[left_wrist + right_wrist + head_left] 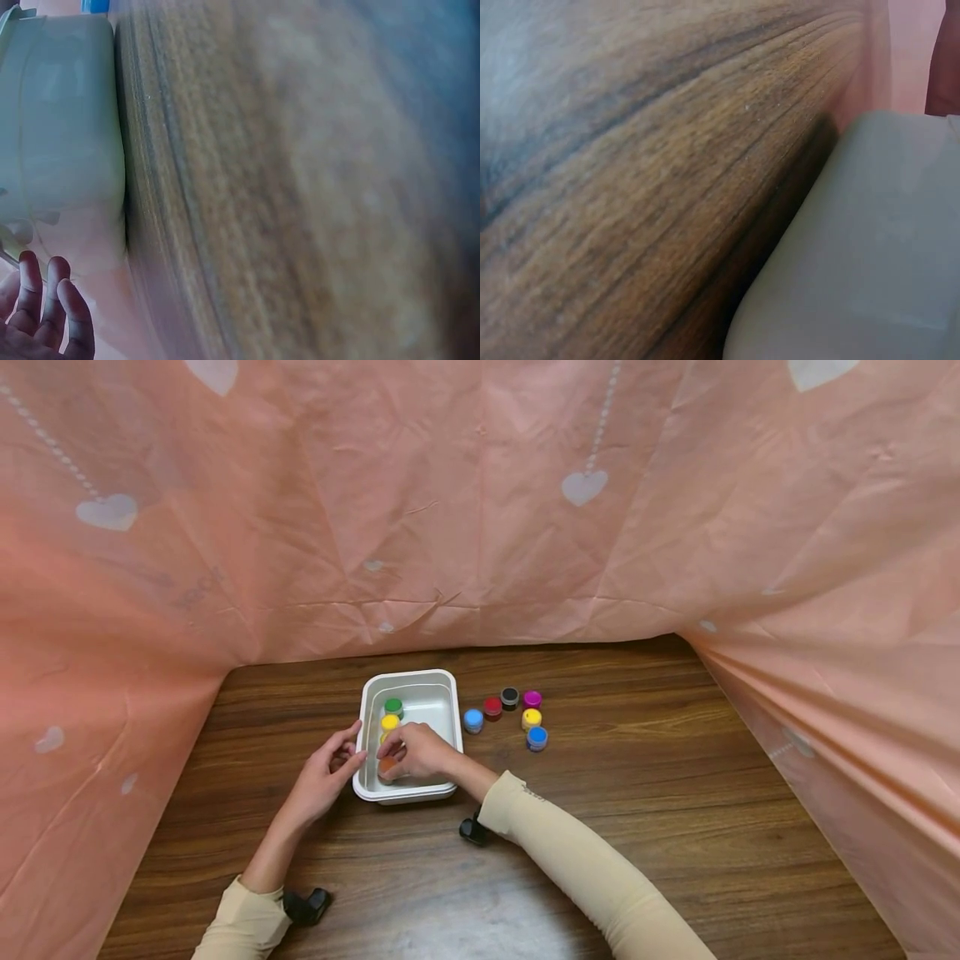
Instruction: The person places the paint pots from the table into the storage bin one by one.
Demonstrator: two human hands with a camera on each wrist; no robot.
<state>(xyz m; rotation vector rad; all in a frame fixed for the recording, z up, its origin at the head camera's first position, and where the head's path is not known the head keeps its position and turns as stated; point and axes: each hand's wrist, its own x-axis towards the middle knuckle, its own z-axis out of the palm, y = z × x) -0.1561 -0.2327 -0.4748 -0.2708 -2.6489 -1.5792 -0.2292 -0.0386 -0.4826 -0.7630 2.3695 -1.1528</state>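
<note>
A white plastic tray (407,792) sits on the table, its side wall filling part of both wrist views. My right hand (420,750) reaches into it and pinches a small paint pot with an orange lid (387,766) near the tray's left front corner. Behind that pot, along the left wall, stand a green-lidded pot (393,707) and a yellow-lidded pot (389,722); another yellow lid is partly hidden by my fingers. At the tray's left side is my left hand (324,777), its loosely bent fingertips right at the rim.
Right of the tray stand several more paint pots: light blue (473,720), red (492,707), black (509,697), magenta (532,699), yellow (531,718) and blue (537,738). A pink curtain (480,527) with hearts encloses the wooden table (637,735) at the back and sides.
</note>
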